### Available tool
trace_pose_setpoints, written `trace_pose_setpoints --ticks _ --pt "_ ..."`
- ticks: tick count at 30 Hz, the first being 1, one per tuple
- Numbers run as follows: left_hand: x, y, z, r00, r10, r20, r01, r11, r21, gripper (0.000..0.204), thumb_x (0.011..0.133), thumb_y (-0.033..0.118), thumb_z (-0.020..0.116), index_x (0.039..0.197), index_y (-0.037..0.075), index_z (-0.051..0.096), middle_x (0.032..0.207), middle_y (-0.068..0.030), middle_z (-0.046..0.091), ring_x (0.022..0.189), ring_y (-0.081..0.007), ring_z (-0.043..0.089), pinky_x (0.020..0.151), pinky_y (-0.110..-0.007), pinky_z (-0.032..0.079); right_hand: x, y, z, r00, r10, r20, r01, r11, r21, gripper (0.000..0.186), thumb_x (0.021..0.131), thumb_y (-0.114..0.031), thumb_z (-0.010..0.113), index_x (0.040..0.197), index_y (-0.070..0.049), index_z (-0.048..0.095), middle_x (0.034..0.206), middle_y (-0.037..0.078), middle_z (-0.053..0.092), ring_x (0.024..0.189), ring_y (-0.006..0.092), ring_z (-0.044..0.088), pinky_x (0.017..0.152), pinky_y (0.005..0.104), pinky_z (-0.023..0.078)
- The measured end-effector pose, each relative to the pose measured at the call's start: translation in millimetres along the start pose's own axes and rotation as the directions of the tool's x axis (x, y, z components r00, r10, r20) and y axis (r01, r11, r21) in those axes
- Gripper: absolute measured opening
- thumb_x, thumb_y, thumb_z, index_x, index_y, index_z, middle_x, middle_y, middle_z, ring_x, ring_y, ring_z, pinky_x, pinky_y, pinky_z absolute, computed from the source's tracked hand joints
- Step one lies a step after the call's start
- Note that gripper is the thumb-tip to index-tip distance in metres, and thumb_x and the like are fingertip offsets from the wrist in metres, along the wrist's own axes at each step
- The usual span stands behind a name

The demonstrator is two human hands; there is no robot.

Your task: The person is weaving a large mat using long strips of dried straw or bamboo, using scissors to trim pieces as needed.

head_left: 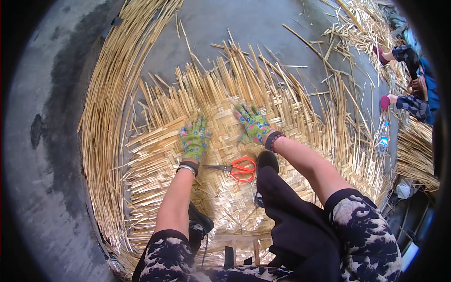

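A woven mat of flattened straw-coloured reeds (pixel 230 202) lies on the floor beneath me, its loose strip ends fanning out at the far edge and sides. My left hand (pixel 194 139), in a green flowered glove, rests flat on the weave with its fingers pointing away from me. To its right my right hand (pixel 253 123), gloved alike, lies palm down on the mat with fingers spread. Neither holds anything. Between my wrists and a little nearer lies a pair of scissors (pixel 238 169) with orange handles, blades toward the left.
A long bundle of reeds (pixel 105 127) curves along the left side. Loose reeds (pixel 345 89) scatter at the right, near a plastic bottle (pixel 384 138). Another person (pixel 418 87) sits at the far right. My dark shoe (pixel 267 162) stands on the mat.
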State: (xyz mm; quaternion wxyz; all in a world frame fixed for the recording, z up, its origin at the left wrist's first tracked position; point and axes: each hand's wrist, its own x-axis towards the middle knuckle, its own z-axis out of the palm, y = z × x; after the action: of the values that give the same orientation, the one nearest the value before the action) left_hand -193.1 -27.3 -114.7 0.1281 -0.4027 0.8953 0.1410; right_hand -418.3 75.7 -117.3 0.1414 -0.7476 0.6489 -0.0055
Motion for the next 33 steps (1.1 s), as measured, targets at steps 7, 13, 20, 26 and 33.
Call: trace_pose_setpoints --ticks 7,13,20,26,33 --pt "-21 -9 0 0.971 0.158 -0.18 -0.132 0.98 0.15 0.056 0.081 0.035 0.044 0.132 0.018 0.031 0.141 -0.0009 0.02 0.127 -0.026 0.023 0.102 -0.043 0.013 -6 -15 -13 0.996 0.051 -0.073 -0.047 0.998 0.05 0.063 0.081 -0.031 0.048 0.132 -0.005 0.024 0.139 0.014 0.02 0.13 0.0306 0.013 0.105 0.0415 0.01" --pt "-37 3 -6 0.987 0.158 -0.007 -0.156 0.976 0.154 0.053 0.081 0.034 0.045 0.131 0.017 0.034 0.14 -0.004 0.022 0.127 -0.0286 0.021 0.102 -0.044 0.017 -84 -99 -16 0.959 -0.168 0.229 0.081 0.934 0.347 0.042 0.081 -0.021 0.046 0.121 -0.008 0.041 0.091 0.012 0.058 0.08 0.0297 0.056 0.067 0.0391 0.046" --pt "-76 9 -16 0.987 0.139 0.076 -0.13 0.985 -0.111 0.044 0.079 0.03 0.051 0.119 0.013 0.047 0.13 -0.0103 0.038 0.116 -0.0285 0.039 0.096 -0.038 0.032 -94 -98 17 0.977 0.03 0.213 -0.115 0.909 0.401 0.03 0.087 -0.038 0.04 0.101 -0.017 0.057 0.08 0.005 0.062 0.071 0.0218 0.06 0.062 0.0347 0.046" --pt "-112 6 -46 0.978 0.113 0.178 -0.086 0.985 -0.152 0.039 0.08 0.033 0.051 0.113 0.012 0.053 0.116 -0.0112 0.051 0.107 -0.0281 0.048 0.091 -0.034 0.037 -110 -98 -27 0.998 -0.006 -0.062 0.027 0.939 0.343 0.037 0.081 -0.027 0.045 0.117 -0.019 0.046 0.083 0.009 0.061 0.072 0.0259 0.06 0.062 0.0357 0.047" --pt "-141 36 -133 0.962 0.154 0.225 -0.11 0.974 -0.197 0.037 0.078 0.037 0.049 0.109 0.016 0.057 0.11 -0.0092 0.055 0.101 -0.0288 0.051 0.088 -0.034 0.039 -230 -90 -124 0.787 0.617 0.025 -0.562 0.698 0.444 0.034 0.074 -0.04 0.055 0.098 -0.016 0.057 0.082 0.013 0.061 0.076 0.0336 0.058 0.064 0.0401 0.045"
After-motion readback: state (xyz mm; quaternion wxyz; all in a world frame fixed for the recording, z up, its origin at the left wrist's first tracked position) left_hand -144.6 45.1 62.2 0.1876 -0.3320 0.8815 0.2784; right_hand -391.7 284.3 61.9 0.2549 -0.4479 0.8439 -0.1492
